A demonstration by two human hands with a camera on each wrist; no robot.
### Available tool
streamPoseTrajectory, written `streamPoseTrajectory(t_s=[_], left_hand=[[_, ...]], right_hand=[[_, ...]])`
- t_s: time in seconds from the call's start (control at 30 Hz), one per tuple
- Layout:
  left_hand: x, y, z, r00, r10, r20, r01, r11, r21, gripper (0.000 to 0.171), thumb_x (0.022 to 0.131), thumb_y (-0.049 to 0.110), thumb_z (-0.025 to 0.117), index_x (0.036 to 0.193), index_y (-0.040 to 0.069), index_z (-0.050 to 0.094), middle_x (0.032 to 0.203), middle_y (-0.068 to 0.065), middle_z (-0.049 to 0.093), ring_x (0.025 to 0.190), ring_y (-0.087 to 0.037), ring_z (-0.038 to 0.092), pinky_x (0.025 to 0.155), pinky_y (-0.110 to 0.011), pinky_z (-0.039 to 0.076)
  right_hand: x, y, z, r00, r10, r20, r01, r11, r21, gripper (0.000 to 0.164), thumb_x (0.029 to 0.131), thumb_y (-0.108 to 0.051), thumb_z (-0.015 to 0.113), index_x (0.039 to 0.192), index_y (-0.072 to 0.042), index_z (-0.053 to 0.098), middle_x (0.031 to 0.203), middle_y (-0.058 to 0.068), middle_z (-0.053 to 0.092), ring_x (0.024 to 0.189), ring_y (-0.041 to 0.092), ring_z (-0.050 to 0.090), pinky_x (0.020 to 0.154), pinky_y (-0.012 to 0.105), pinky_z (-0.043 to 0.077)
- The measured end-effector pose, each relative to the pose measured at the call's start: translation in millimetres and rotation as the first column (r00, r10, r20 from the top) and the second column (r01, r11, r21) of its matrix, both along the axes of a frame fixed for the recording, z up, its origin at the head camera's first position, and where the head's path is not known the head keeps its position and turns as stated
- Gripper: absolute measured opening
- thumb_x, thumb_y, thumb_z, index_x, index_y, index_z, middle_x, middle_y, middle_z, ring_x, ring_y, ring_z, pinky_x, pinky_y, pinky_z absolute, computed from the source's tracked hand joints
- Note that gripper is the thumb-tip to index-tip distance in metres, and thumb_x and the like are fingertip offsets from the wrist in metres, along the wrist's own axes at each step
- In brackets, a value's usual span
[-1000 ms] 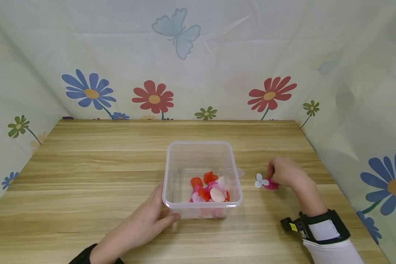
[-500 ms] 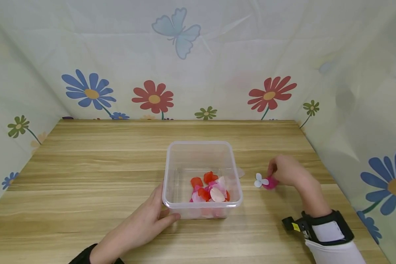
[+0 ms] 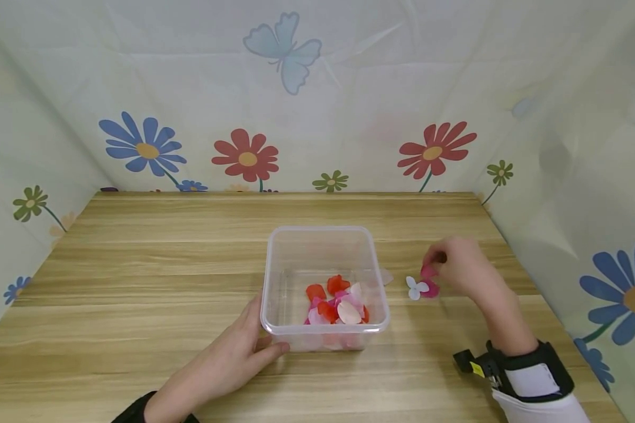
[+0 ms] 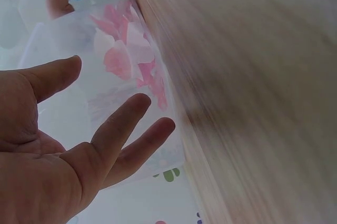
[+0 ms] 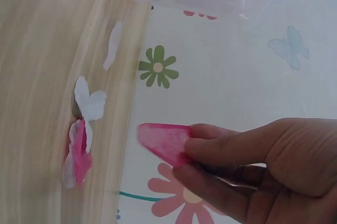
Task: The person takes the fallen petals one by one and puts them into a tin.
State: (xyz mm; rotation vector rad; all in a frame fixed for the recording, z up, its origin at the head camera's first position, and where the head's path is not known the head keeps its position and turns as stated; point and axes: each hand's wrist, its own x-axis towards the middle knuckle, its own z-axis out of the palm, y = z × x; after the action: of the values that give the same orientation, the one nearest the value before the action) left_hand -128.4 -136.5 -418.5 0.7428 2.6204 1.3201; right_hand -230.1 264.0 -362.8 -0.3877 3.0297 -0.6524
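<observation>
A clear plastic box (image 3: 296, 252) stands on the wooden table, with red, pink and white petals (image 3: 344, 305) heaped inside toward its right side. My left hand (image 3: 235, 352) rests against the near left corner of the box, thumb at the front. In the left wrist view its fingers (image 4: 129, 113) look extended rather than curled round it. My right hand (image 3: 463, 267) pinches a pink petal (image 5: 166, 142) between thumb and fingertips, lifted off the table. Below it lie a white flower-shaped petal (image 3: 415, 288) and a magenta petal (image 3: 430, 289), touching each other.
A pale petal (image 3: 385, 277) lies close by the right wall of the box. Flower-printed cloth (image 3: 349, 117) rises behind and at both sides of the table (image 3: 164, 264). A black strap with a small device (image 3: 529, 370) sits on my right wrist.
My right hand has lifted a pink petal up from the magenta one left on the table. The white and magenta petals shifted slightly left. My left hand and the box stayed still.
</observation>
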Motion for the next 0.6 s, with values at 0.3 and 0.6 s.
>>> streamPoseTrajectory(t_s=[0.3, 0.6], left_hand=[[0.1, 0, -0.7, 1.0, -0.002, -0.013, 0.002, 1.0, -0.001, 0.089, 0.096, 0.017, 0.075, 0.162, 0.01, 0.017, 0.152, -0.014, 0.041, 0.136, -0.029, 0.046, 0.109, -0.045, 0.044], [-0.3, -1, -2.2, 1.0, -0.001, -0.031, 0.0, 1.0, -0.018, 0.088, 0.097, 0.022, 0.074, 0.162, 0.009, 0.017, 0.152, -0.015, 0.041, 0.137, -0.03, 0.046, 0.108, -0.046, 0.044]], right_hand=[[14.7, -20, 9.2, 0.965, 0.01, -0.261, -0.039, 0.993, -0.108, 0.012, 0.083, 0.009, 0.08, 0.087, -0.002, 0.078, 0.089, 0.01, 0.072, 0.081, 0.031, 0.068, 0.072, 0.051, 0.062], [28.3, -42, 15.8, 0.844, 0.055, -0.534, -0.168, 0.972, -0.165, 0.022, 0.073, 0.012, 0.087, 0.088, -0.003, 0.08, 0.087, 0.004, 0.072, 0.076, 0.02, 0.07, 0.071, 0.028, 0.061]])
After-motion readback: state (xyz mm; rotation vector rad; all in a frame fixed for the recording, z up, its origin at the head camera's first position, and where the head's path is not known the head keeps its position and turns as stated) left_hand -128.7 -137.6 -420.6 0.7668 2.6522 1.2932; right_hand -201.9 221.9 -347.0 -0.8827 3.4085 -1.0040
